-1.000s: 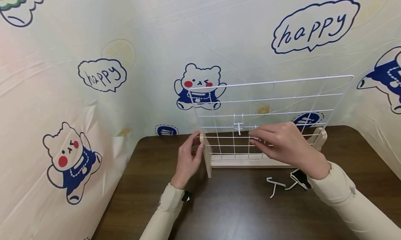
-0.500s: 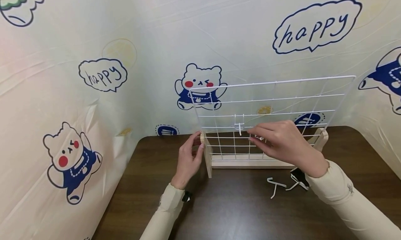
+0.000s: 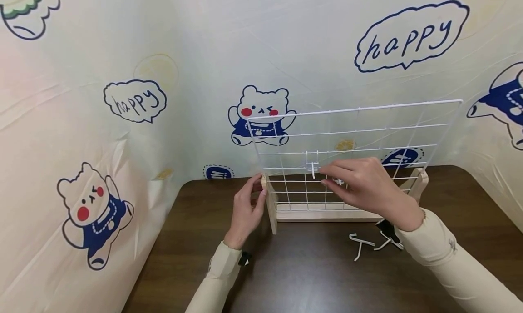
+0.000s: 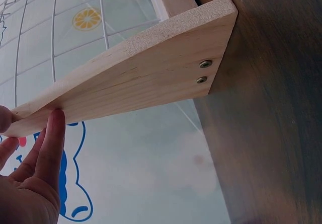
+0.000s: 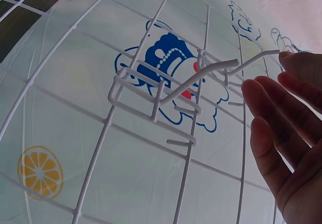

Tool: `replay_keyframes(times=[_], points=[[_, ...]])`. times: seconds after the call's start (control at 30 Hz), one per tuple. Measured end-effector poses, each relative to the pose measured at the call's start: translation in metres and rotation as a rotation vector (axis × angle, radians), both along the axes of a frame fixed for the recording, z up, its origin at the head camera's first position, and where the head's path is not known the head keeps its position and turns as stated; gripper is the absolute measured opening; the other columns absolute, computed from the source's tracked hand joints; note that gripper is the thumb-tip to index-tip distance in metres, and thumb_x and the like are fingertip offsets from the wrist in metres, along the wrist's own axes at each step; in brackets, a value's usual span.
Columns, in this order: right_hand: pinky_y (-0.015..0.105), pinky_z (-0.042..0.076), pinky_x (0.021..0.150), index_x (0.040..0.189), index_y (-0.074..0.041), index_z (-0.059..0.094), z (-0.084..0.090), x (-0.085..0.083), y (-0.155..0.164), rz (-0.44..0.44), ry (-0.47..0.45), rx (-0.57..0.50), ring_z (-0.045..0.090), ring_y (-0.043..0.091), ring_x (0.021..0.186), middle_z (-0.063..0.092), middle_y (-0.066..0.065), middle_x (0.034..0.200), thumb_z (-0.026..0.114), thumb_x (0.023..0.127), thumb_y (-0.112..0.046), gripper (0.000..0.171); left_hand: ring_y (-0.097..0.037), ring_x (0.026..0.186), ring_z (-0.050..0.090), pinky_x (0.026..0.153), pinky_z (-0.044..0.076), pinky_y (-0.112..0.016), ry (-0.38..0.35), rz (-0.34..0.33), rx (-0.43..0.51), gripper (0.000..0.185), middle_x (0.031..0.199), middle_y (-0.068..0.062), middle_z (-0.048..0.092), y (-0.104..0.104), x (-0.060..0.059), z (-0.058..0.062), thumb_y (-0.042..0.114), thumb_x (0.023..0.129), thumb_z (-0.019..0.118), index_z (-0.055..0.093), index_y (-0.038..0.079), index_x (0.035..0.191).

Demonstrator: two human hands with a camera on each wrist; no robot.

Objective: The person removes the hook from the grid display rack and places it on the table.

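Note:
A white wire grid panel stands upright in a wooden base on the dark table. My left hand pinches the top end of the base's left foot between thumb and fingers. My right hand is in front of the grid's lower middle and pinches a white hook against the wires. The hook's wire end meets my fingertips. Another white hook hangs on the grid just left of that hand, and shows close up as the hung hook.
Two loose white hooks lie on the table in front of the base, under my right wrist. A cartoon-printed backdrop closes in the back and left sides.
My right hand has crept slightly left along the grid toward the hung hook. The left hand has stayed on the base's foot.

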State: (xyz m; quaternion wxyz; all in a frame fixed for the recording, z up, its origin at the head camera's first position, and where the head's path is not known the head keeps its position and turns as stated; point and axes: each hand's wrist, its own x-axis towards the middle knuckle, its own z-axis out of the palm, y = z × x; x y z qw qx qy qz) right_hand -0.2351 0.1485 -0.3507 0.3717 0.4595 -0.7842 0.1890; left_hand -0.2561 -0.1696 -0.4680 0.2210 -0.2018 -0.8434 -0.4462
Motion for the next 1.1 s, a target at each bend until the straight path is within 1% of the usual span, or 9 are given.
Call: replay_keyframes(times=[0.27, 0.43, 0.5, 0.6, 0.67, 0.77, 0.9, 1.0, 1.1], points=[[0.030, 0.055, 0.050, 0.103, -0.010, 0.078, 0.001, -0.002, -0.004, 0.008, 0.014, 0.009, 0.075, 0.015, 0.067, 0.081, 0.003, 0.091, 0.068, 0.100, -0.022, 0.016, -0.026, 0.107, 0.075, 0.074, 0.066, -0.032, -0.024, 0.006, 0.009, 0.043, 0.128, -0.009, 0.072, 0.000, 0.002, 0.000, 0.024, 0.105, 0.063, 0.056, 0.015, 0.146], [0.028, 0.053, 0.048, 0.104, -0.010, 0.078, 0.001, -0.002, -0.007, 0.006, 0.023, 0.020, 0.072, 0.014, 0.063, 0.081, 0.003, 0.090, 0.074, 0.094, -0.018, 0.014, -0.026, 0.107, 0.075, 0.073, 0.065, -0.028, -0.029, 0.014, 0.004, 0.042, 0.128, -0.009, 0.072, 0.000, 0.002, -0.001, 0.024, 0.105, 0.063, 0.056, 0.017, 0.146], [0.029, 0.053, 0.049, 0.104, -0.009, 0.078, 0.001, -0.002, -0.008, 0.005, 0.029, 0.019, 0.072, 0.014, 0.063, 0.081, 0.003, 0.090, 0.073, 0.096, -0.020, 0.014, -0.026, 0.107, 0.075, 0.073, 0.065, -0.028, -0.022, 0.011, 0.001, 0.042, 0.128, -0.009, 0.072, 0.001, 0.002, -0.001, 0.024, 0.105, 0.063, 0.056, 0.017, 0.146], [0.031, 0.055, 0.050, 0.103, -0.009, 0.078, 0.002, -0.003, -0.009, 0.009, 0.038, 0.015, 0.074, 0.014, 0.065, 0.081, 0.003, 0.090, 0.064, 0.103, -0.026, 0.022, -0.026, 0.106, 0.075, 0.072, 0.066, -0.030, -0.006, 0.010, -0.001, 0.043, 0.128, -0.009, 0.072, 0.001, 0.001, 0.000, 0.023, 0.105, 0.063, 0.056, 0.014, 0.146], [0.032, 0.056, 0.051, 0.103, -0.009, 0.078, 0.002, -0.003, -0.010, 0.015, 0.040, 0.016, 0.074, 0.015, 0.067, 0.081, 0.003, 0.091, 0.063, 0.104, -0.027, 0.023, -0.026, 0.106, 0.075, 0.072, 0.066, -0.031, -0.005, 0.011, -0.001, 0.043, 0.128, -0.010, 0.072, 0.001, 0.002, 0.000, 0.023, 0.105, 0.063, 0.056, 0.014, 0.146], [0.032, 0.057, 0.052, 0.103, -0.009, 0.078, 0.002, -0.003, -0.012, 0.012, 0.032, 0.027, 0.075, 0.016, 0.068, 0.081, 0.004, 0.091, 0.074, 0.095, -0.019, 0.013, -0.026, 0.107, 0.075, 0.072, 0.066, -0.029, -0.005, 0.014, -0.002, 0.043, 0.128, -0.010, 0.072, 0.000, 0.003, -0.001, 0.021, 0.105, 0.064, 0.056, 0.012, 0.146], [0.030, 0.057, 0.051, 0.102, -0.009, 0.079, 0.002, -0.004, -0.014, -0.003, 0.012, 0.042, 0.075, 0.016, 0.066, 0.082, 0.005, 0.091, 0.084, 0.080, -0.011, 0.022, -0.027, 0.107, 0.075, 0.072, 0.066, -0.032, -0.016, 0.008, 0.000, 0.043, 0.129, -0.010, 0.072, 0.000, 0.003, -0.001, 0.022, 0.105, 0.063, 0.056, 0.012, 0.147], [0.030, 0.056, 0.051, 0.101, -0.009, 0.079, 0.001, -0.006, -0.014, -0.009, 0.006, 0.045, 0.074, 0.016, 0.066, 0.081, 0.004, 0.091, 0.085, 0.079, -0.010, 0.023, -0.026, 0.107, 0.075, 0.072, 0.066, -0.035, -0.025, 0.004, 0.003, 0.043, 0.129, -0.010, 0.071, 0.000, 0.002, 0.000, 0.023, 0.106, 0.062, 0.055, 0.015, 0.147], [0.029, 0.055, 0.050, 0.101, -0.010, 0.079, -0.001, -0.008, -0.015, -0.005, 0.010, 0.043, 0.074, 0.015, 0.066, 0.081, 0.004, 0.090, 0.085, 0.079, -0.010, 0.022, -0.026, 0.108, 0.075, 0.072, 0.066, -0.033, -0.032, 0.005, 0.000, 0.042, 0.129, -0.009, 0.071, 0.000, 0.001, 0.000, 0.024, 0.106, 0.062, 0.055, 0.017, 0.147]])
